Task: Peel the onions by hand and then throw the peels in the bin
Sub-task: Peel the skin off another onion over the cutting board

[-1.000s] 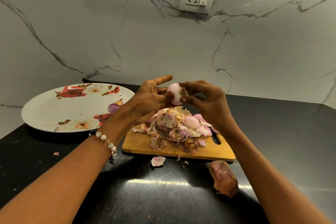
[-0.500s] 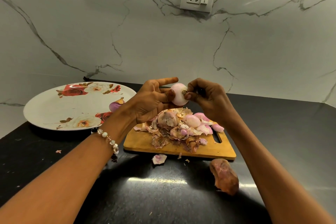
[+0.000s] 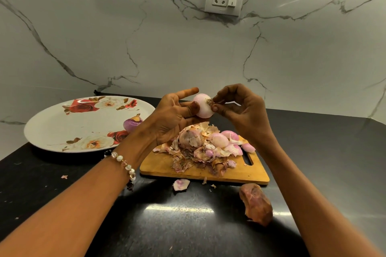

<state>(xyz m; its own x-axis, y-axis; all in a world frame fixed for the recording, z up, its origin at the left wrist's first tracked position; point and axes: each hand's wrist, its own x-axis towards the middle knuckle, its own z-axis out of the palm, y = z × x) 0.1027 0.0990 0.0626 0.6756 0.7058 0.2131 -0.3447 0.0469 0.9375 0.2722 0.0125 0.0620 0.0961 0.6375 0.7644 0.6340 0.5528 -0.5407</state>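
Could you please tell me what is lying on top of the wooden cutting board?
On the wooden cutting board lies a heap of onion peels, dry brown skins and pink fleshy pieces. Whether a whole onion sits inside the heap cannot be seen, as the peels cover it.

I see a pale pink peeled onion [image 3: 202,108] held up above the board, its dry brown root tuft facing right. A heap of papery brown and pink peels [image 3: 200,150] lies on the wooden cutting board [image 3: 229,175], with peeled pieces among them. One purple unpeeled onion [image 3: 132,124] sits on the flowered plate [image 3: 62,129]. A large loose brown peel [image 3: 255,203] lies on the table, right of the board's front corner.
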